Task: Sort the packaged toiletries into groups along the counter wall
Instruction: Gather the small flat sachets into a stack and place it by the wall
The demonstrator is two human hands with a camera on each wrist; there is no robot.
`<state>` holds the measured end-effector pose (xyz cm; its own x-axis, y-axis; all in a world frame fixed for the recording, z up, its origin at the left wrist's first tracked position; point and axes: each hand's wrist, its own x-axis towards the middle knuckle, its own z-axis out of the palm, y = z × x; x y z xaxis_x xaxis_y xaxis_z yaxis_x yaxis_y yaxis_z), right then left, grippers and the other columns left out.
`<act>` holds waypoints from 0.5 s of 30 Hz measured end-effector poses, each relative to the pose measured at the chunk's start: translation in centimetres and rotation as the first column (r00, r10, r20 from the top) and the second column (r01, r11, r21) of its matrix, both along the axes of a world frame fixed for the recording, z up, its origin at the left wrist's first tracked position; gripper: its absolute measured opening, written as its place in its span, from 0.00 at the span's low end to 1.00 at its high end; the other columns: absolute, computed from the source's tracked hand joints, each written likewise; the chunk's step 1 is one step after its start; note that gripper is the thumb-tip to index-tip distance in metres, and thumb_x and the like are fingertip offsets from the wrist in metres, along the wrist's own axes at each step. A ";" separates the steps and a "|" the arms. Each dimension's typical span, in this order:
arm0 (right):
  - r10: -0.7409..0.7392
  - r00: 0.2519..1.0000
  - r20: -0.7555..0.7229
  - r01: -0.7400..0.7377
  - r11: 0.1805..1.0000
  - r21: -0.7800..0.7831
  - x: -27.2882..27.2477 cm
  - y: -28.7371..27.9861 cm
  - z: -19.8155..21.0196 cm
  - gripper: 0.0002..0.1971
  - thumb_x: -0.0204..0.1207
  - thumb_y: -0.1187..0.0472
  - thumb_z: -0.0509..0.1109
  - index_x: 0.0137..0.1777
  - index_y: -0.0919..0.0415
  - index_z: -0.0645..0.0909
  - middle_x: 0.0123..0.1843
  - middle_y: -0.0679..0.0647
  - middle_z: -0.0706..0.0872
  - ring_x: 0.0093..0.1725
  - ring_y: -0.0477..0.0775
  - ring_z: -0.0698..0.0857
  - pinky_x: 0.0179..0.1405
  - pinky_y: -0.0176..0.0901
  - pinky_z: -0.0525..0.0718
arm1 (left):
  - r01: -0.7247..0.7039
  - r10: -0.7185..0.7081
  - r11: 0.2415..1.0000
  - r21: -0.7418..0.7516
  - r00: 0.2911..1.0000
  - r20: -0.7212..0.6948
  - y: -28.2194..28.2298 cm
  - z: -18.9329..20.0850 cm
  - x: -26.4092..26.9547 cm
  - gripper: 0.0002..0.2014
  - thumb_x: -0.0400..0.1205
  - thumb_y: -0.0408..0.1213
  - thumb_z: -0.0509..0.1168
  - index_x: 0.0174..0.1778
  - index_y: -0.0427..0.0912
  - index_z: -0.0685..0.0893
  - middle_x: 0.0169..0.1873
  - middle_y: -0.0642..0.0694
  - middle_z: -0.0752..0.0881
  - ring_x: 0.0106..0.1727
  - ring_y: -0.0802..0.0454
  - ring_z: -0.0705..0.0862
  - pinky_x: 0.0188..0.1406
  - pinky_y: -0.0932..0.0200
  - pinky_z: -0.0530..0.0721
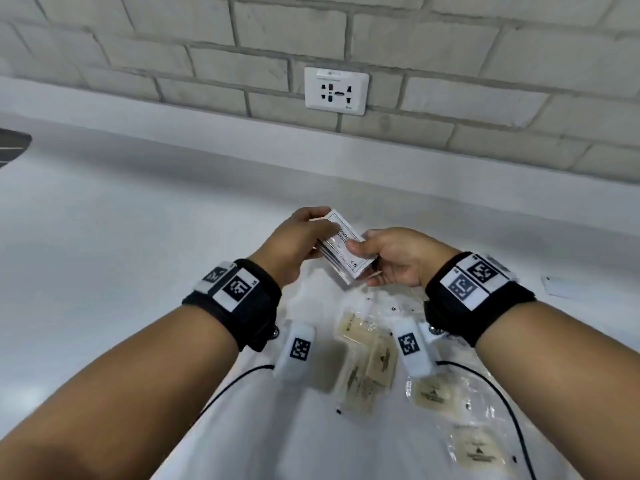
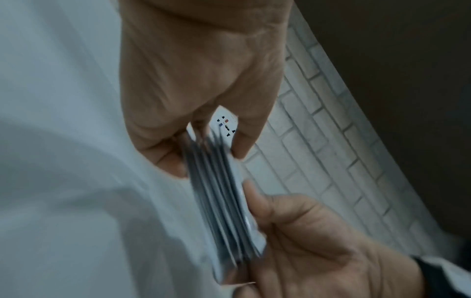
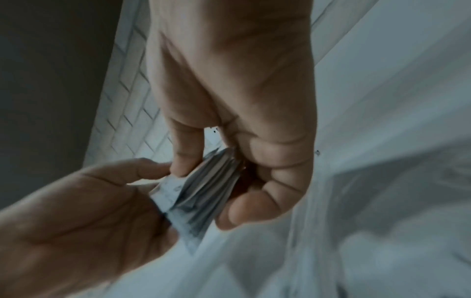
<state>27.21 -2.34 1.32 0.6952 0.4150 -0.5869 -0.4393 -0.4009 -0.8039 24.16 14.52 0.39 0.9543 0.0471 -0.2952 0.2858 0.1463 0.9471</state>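
On the left, the left hand (image 1: 294, 242) has its fingers (image 2: 163, 159) curled round the far end of a stack of white sachets (image 1: 341, 245), thumb on one face and the other fingers on the opposite face, as the left wrist view shows edge-on. The stack is held in the air above the white worktop (image 1: 104, 237), tilted, its printed top face turned up toward the head camera; the lettering is only partly readable. To the right, the right hand (image 1: 394, 256) pinches the near end of the same stack, thumb pressed on the top sachet and the remaining fingers (image 3: 244, 211) curled beneath it. So both hands are closed on the one stack, and neither is free. The step in hand looks like gathering and squaring one kind of sachet into a single bundle before it is set down. Nearer the body lie the beige packets (image 1: 367, 362) in clear wrapping, loose and overlapping on the worktop, with more of them further right (image 1: 478, 448); these seem still unsorted. A small white packet (image 1: 559, 287) lies apart at the far right. The next move probably calls for carrying the bundle forward to the foot of the brick wall (image 1: 485, 98), below or beside the wall socket (image 1: 336, 91), and laying it flat with the edges kept aligned, since thin slick sachets are likely to fan out and slide once the grip loosens.
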 end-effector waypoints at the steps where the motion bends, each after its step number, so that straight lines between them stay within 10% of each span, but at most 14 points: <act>1: 0.036 0.999 -0.002 -0.036 0.997 -0.068 0.9 0.6 -0.3 0.05 0.80 0.57 0.68 0.47 0.57 0.77 0.37 0.54 0.86 0.31 0.52 0.85 0.23 0.37 0.80 | 0.048 -0.045 0.996 0.078 0.998 -0.040 0.9 -0.2 0.7 0.17 0.76 0.33 0.69 0.61 0.42 0.80 0.46 0.43 0.86 0.46 0.48 0.85 0.59 0.48 0.83; 6: 0.233 0.970 -0.076 -0.244 0.888 -0.391 4.5 3.3 -1.9 0.09 0.78 0.56 0.71 0.43 0.61 0.78 0.34 0.58 0.83 0.29 0.54 0.79 0.28 0.43 0.75 | 0.256 -0.180 0.812 0.524 0.965 -0.193 3.2 -1.3 2.7 0.19 0.76 0.41 0.71 0.61 0.44 0.75 0.50 0.44 0.85 0.46 0.50 0.84 0.55 0.48 0.86; 12: 0.353 0.925 -0.140 -0.371 0.758 -0.537 6.1 4.2 -2.7 0.14 0.79 0.54 0.70 0.55 0.65 0.80 0.36 0.59 0.84 0.28 0.54 0.78 0.27 0.43 0.75 | 0.319 -0.654 0.055 0.946 0.727 -0.207 3.0 -1.2 3.2 0.40 0.64 0.46 0.81 0.66 0.46 0.66 0.59 0.50 0.77 0.55 0.49 0.78 0.46 0.57 0.76; 15: 0.417 0.908 -0.038 -0.339 0.678 -0.652 6.1 4.3 -2.2 0.22 0.75 0.49 0.73 0.60 0.67 0.81 0.45 0.60 0.87 0.38 0.57 0.84 0.41 0.48 0.83 | 0.277 -0.708 -0.066 0.959 0.663 -0.241 2.7 -1.7 3.6 0.33 0.68 0.44 0.79 0.63 0.43 0.67 0.54 0.45 0.83 0.47 0.47 0.80 0.40 0.55 0.76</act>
<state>33.27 1.95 -0.93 0.6351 0.2162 -0.7416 -0.0654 -0.9416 -0.3305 27.76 17.27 -1.33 0.8514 -0.4717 -0.2295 -0.4280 -0.8776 0.2160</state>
